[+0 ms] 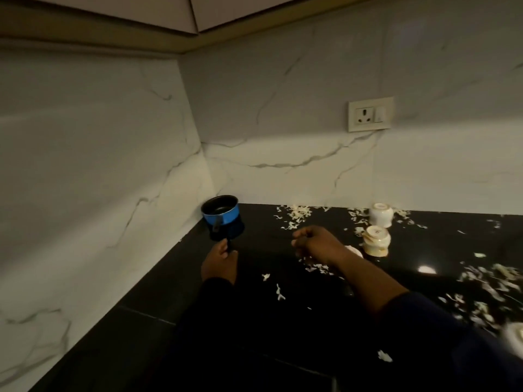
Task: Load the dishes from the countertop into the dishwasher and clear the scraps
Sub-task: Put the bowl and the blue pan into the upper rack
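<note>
Dim kitchen corner in warm, low light

White grey-veined marble walls [99,165] meet above a glossy black stone tabletop [141,321]; a cream socket plate [370,114] sits on the right wall beneath pale overhead cabinets [113,9].

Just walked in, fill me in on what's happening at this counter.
A person is clearing up at a dark countertop in a corner. The left hand holds a small blue saucepan by its black handle, tilted toward the camera. The right hand is loosely closed above the scattered pale scraps; whether it holds any is unclear. Two upside-down cups sit near the back wall, and scraps cover much of the counter.
</note>
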Demonstrator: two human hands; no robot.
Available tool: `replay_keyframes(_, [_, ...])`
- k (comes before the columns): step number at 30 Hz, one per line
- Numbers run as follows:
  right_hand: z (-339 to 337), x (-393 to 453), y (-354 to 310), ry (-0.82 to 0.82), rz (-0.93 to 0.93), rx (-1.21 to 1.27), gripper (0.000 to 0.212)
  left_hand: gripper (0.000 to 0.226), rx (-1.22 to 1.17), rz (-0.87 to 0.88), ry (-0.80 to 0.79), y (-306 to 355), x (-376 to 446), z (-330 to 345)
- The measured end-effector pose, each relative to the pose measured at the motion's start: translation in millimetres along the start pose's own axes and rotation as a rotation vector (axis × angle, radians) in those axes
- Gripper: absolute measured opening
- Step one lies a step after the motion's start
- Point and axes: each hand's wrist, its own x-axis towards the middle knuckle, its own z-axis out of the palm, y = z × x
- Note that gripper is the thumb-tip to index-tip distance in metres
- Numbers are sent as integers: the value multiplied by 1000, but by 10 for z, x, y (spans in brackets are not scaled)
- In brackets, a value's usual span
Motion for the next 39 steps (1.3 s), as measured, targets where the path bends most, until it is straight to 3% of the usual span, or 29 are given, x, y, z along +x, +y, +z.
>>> replay_keyframes(3, [291, 353, -59, -139, 81, -44, 15, 47, 59, -70, 51, -136, 339, -132])
replay_keyframes(7, [661, 864, -86, -202, 111, -87, 35, 46, 66, -99, 113, -201, 772, -151])
replay_keyframes(10, [897, 1248, -190, -272, 175, -69, 29, 46, 57, -104, 131, -247, 1123, -147])
replay_keyframes(12, [1109, 1578, -246, -276, 211, 22, 23, 46, 97, -92, 136, -306, 1358, -145])
replay_keyframes(19, [1875, 2583, -326, -305, 426, 531, 56, 46, 206, -46, 123, -538, 1925, -152])
replay_keyframes(23, [2161, 2832, -252, -208, 375, 621, 39, 45, 195, -56, 153, -621, 1983, -184])
replay_keyframes(30, [1558, 2409, 59, -316, 480, 940, 22, 42, 60, -30, 199, -619, 1822, -265])
replay_keyframes(35, [1037, 1707, 372, -326, 526, 861, 36, 42, -57, -38, 141, -398, 1540, -59])
replay_keyframes(39, [532, 1108, 478, -254, 481, 847, 29, 41, -64, -1, 102, -162, 1173, 199])
